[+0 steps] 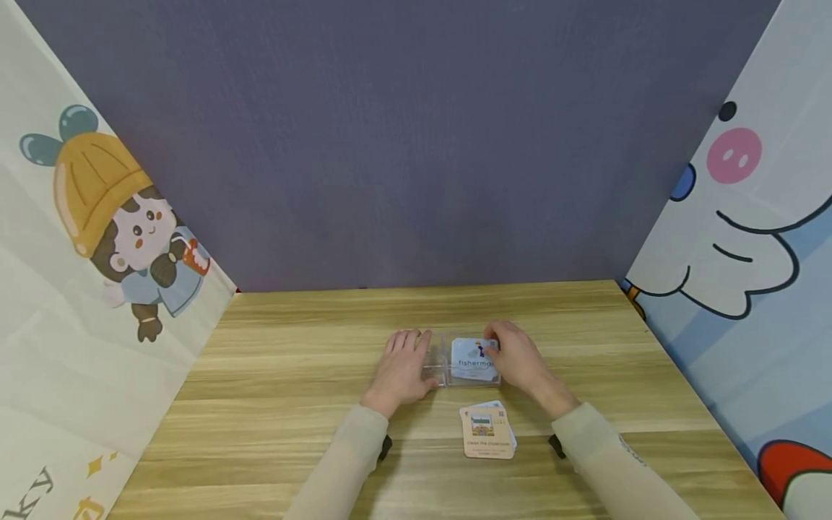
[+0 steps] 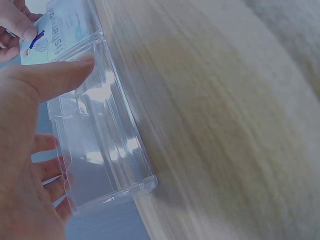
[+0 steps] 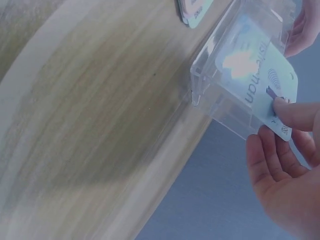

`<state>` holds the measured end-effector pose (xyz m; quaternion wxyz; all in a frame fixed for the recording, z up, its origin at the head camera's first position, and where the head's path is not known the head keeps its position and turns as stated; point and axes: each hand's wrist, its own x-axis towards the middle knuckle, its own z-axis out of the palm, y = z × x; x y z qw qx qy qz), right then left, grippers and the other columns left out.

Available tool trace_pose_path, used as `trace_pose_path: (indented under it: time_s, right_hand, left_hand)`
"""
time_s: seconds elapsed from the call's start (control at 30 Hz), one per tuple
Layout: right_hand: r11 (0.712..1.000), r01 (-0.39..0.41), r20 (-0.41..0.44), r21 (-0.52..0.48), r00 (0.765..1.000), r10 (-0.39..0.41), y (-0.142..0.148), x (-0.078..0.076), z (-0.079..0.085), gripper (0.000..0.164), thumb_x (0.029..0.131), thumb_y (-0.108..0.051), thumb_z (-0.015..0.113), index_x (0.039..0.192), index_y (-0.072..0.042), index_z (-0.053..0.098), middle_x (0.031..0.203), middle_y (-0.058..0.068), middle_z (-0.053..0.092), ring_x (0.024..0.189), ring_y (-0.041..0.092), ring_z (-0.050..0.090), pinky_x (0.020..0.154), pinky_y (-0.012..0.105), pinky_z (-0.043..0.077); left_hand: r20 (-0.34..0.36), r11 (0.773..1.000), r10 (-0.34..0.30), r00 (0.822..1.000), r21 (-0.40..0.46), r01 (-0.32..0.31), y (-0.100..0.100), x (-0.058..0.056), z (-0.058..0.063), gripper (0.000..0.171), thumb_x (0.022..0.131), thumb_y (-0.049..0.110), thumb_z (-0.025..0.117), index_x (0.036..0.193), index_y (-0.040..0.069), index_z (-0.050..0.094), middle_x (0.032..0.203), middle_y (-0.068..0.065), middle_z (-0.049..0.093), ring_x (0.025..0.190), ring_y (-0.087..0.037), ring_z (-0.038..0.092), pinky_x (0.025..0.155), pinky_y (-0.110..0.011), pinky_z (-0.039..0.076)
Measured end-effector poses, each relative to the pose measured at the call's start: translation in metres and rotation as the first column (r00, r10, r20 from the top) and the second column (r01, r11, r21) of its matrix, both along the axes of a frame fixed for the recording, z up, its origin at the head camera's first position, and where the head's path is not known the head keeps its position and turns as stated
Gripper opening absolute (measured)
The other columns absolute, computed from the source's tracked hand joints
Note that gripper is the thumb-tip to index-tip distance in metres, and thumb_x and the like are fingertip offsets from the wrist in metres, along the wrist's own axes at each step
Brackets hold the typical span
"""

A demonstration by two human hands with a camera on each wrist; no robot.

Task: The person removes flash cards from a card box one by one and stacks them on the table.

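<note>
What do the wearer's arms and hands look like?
Left hand and right hand: bare, no gloves. Left sleeve and right sleeve: long, pale cream; the right bears a small dark marking, unreadable. A small black piece shows by each cuff. No cables visible.

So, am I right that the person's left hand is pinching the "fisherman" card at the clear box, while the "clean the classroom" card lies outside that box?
Not quite: it is the right hand that pinches the "fisherman" card at the clear box, as the right wrist view shows. The "clean the classroom" card does lie outside that box.
</note>
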<state>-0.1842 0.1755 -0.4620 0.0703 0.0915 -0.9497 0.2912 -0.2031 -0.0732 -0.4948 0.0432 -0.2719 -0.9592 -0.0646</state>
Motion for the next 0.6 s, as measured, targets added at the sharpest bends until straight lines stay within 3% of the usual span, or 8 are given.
trace_pose_path:
  time_s: [0.6]
  right_hand:
    - [0.995,-0.003,-0.010,-0.101,1.000,0.002,0.0014,0.0024,0.0069,0.016,0.092,-0.003,0.070,0.106,-0.008,0.065,0.098,0.005,0.057,0.084,0.019,0.053,0.070,0.034,0.049]
  left_hand:
    - [-0.005,1.000,-0.001,1.000,-0.012,0.001,0.0008,0.0000,0.0012,0.095,0.087,0.055,0.074,0.158,0.009,0.032,0.152,-0.012,0.042,0.142,-0.032,0.035,0.124,-0.046,0.020]
